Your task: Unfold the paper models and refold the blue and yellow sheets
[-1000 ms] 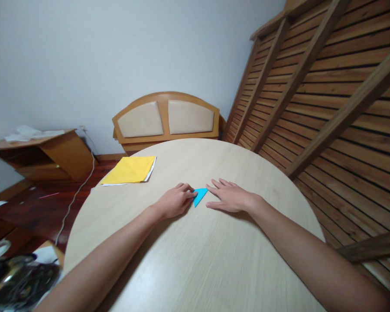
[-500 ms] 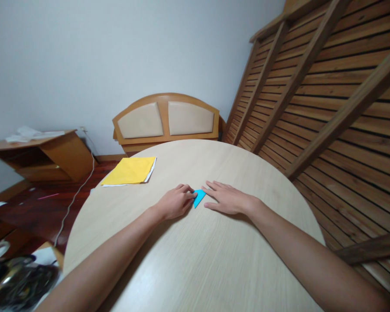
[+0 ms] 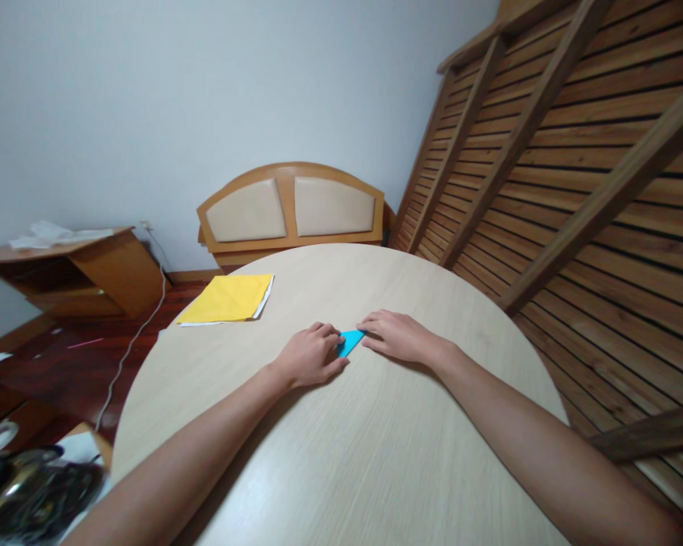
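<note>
A small piece of blue folded paper [image 3: 350, 341] lies on the round table, showing a pointed triangular shape between my hands. My left hand [image 3: 314, 355] presses its left part with bent fingers, covering that end, and the thumb rests on the tabletop just in front. At the paper's right corner, my right hand [image 3: 397, 335] has its fingertips and thumb drawn together on the tip. Whether the paper has several layers is too small to tell.
The pale round table [image 3: 341, 470] carries a stack of yellow paper [image 3: 228, 298] with white sheets beneath, at its far left. Beyond stand a padded headboard [image 3: 293, 205] and a low cabinet [image 3: 114, 273]. A slatted wooden frame [image 3: 546, 189] leans along the right.
My right hand has drawn its spread fingers together at the paper's right corner. My left thumb has moved out onto the table, and the paper has turned slightly, its point now toward the right.
</note>
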Tool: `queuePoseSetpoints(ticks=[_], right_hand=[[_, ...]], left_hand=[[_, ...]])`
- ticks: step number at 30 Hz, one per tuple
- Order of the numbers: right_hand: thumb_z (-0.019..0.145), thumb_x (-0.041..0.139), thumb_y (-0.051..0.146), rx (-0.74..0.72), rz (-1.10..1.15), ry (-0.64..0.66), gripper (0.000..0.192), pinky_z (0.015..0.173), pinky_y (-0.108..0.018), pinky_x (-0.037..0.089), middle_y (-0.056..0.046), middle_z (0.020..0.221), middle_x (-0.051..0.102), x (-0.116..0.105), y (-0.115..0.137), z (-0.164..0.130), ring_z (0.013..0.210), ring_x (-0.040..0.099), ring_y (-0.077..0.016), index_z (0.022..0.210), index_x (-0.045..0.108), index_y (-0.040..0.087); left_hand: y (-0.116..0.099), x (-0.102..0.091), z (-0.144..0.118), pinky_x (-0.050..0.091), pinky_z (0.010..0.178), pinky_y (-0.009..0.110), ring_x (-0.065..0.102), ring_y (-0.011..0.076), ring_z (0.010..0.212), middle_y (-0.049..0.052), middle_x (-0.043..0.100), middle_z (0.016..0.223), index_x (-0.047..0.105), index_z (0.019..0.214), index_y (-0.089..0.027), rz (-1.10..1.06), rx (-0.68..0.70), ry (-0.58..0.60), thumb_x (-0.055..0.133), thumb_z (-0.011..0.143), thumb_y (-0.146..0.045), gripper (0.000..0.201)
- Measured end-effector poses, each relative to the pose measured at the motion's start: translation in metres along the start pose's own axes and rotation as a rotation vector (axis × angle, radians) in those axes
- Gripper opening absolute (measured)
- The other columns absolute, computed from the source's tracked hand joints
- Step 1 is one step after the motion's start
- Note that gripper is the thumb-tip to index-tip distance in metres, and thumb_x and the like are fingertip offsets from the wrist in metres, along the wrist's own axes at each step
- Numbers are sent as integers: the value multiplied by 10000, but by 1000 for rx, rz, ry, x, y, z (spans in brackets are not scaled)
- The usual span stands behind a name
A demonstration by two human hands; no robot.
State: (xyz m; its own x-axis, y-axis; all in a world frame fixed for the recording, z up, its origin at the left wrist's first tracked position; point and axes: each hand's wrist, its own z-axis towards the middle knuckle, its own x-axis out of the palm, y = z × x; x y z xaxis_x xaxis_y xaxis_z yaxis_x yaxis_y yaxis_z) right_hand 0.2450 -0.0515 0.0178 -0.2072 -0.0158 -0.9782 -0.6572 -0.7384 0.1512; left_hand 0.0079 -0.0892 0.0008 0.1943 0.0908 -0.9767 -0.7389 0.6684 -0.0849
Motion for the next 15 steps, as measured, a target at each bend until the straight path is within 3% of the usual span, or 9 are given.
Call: queuePoseSetpoints(ticks=[6, 15], right_hand=[[1001, 504, 363, -58, -1, -34, 283, 810, -302, 451, -69, 1067, 697, 10, -2, 3, 984, 627, -216, 1102, 741, 246], [990, 536, 350, -67, -53, -45, 256, 725, -288, 400, -61, 989, 689, 8, 1, 4, 911, 618, -200, 1036, 754, 225]], left_hand=[[2, 2, 1, 516, 936, 407, 593, 265, 1059, 106, 663, 1114, 632, 1027, -191, 4, 9, -7, 540, 901, -322, 204], [3, 4, 3, 516, 928, 404, 603, 266, 1050, 115, 689, 1054, 611, 1051, -178, -5, -1, -15, 480, 959, -346, 232]])
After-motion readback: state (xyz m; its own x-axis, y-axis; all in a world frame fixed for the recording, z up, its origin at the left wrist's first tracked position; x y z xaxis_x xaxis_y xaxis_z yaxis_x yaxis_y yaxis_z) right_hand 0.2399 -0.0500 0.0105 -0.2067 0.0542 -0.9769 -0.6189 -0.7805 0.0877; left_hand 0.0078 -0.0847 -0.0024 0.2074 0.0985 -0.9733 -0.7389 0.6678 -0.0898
